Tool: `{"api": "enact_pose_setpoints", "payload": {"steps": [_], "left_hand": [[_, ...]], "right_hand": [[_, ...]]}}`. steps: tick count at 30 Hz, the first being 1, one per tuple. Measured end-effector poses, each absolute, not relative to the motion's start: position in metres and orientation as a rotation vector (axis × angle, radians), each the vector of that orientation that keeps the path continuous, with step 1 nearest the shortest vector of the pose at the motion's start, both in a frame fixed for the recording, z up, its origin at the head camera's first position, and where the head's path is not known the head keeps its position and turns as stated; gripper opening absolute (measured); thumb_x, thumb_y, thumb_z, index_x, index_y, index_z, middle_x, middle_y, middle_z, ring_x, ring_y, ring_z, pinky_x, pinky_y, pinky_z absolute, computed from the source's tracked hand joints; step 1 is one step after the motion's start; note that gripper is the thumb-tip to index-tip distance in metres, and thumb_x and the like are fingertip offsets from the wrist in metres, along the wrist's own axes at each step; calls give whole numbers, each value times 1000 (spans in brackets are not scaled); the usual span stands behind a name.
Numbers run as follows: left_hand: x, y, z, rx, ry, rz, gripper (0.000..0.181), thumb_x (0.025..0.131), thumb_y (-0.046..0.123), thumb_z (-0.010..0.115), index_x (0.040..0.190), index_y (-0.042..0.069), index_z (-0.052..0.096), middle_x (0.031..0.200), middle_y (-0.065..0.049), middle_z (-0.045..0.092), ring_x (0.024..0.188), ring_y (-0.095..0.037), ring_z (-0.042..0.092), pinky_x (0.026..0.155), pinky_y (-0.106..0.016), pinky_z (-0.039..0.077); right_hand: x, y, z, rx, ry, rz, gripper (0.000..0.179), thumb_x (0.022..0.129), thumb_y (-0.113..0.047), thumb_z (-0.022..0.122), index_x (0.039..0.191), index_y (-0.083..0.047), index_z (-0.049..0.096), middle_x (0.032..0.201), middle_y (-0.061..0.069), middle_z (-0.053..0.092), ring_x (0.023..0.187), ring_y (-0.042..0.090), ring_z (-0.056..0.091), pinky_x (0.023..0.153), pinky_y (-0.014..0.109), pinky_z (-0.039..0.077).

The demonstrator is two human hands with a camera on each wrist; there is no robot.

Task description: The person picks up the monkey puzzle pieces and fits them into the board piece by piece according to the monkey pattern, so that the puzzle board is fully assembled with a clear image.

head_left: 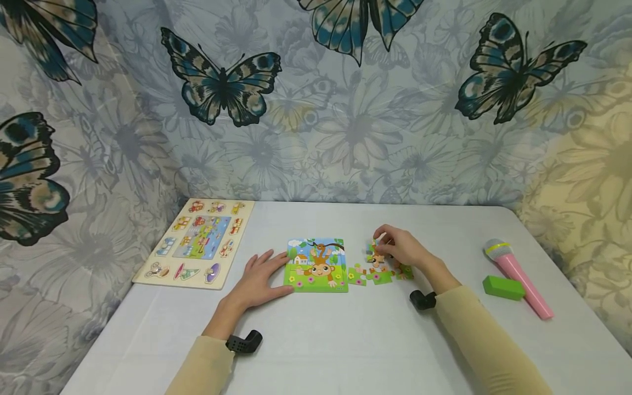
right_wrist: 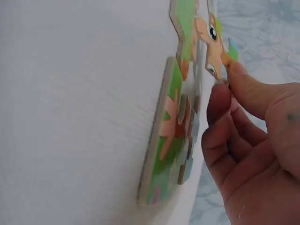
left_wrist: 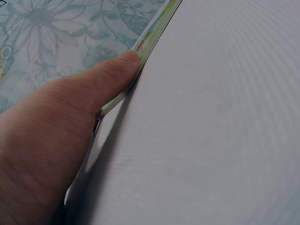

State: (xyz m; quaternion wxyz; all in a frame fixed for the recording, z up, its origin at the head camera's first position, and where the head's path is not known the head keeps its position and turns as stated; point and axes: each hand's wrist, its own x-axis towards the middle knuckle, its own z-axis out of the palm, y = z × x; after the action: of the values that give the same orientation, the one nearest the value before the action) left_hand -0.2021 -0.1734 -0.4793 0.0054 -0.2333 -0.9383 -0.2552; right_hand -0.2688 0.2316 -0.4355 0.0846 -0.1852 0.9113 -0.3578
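Observation:
A square picture board (head_left: 318,281) with a cartoon monkey lies flat at the middle of the table. Spread, nearly straight fingers of my left hand (head_left: 257,281) rest at its left edge. The left thumb (left_wrist: 115,77) touches the board's near corner in the left wrist view. To the right of the board, my right hand (head_left: 407,249) pinches a jigsaw puzzle piece (right_wrist: 214,44) printed with an eye, between thumb and index finger. Beneath and around that hand lie several wooden puzzle pieces (head_left: 382,278), green with pink flowers and parts of a monkey; some are hidden by the fingers.
At the back left lies a larger wooden board (head_left: 168,272) with toy pictures around a coloured centre. On the right are a pink toy microphone (head_left: 528,285) and a green block (head_left: 503,287) touching or overlapping it. A butterfly-patterned wall (head_left: 355,164) stands behind the white table (head_left: 345,345).

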Motion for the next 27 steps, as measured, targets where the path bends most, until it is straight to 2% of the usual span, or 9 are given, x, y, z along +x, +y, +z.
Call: {"api": "enact_pose_setpoints", "payload": {"steps": [8, 15, 22, 27], "left_hand": [[-203, -173, -479, -739, -2934, -796, 79, 86, 57, 72, 150, 15, 51, 157, -1, 42, 150, -32, 22, 118, -60, 7], [-204, -174, -480, -744, -2937, -795, 79, 86, 58, 71, 150, 16, 51, 157, -1, 42, 150, -32, 22, 118, -60, 7], [-205, -174, -479, -748, -2927, -799, 79, 86, 58, 71, 150, 15, 51, 157, -1, 42, 150, -32, 23, 118, -60, 7], [-205, -174, -479, -743, -2938, -798, 80, 86, 57, 71, 151, 15, 50, 158, 0, 41, 150, -32, 22, 118, -60, 6]], "right_hand": [[-275, 235, -427, -581, 2682, -1170, 15, 102, -7, 60, 117, -5, 58, 89, 7, 67, 77, 25, 65, 68, 38, 53], [-275, 213, -421, -535, 2586, -1296, 19, 102, -10, 62, 119, -3, 58, 89, 10, 67, 73, 34, 62, 56, 35, 47], [-277, 181, -424, -585, 2501, -1398, 20, 101, -10, 63, 118, -2, 58, 92, 13, 66, 79, 32, 65, 67, 40, 52], [-276, 159, -428, -613, 2416, -1454, 21, 99, -8, 65, 117, 1, 59, 92, 15, 65, 78, 31, 66, 67, 38, 53]]}}
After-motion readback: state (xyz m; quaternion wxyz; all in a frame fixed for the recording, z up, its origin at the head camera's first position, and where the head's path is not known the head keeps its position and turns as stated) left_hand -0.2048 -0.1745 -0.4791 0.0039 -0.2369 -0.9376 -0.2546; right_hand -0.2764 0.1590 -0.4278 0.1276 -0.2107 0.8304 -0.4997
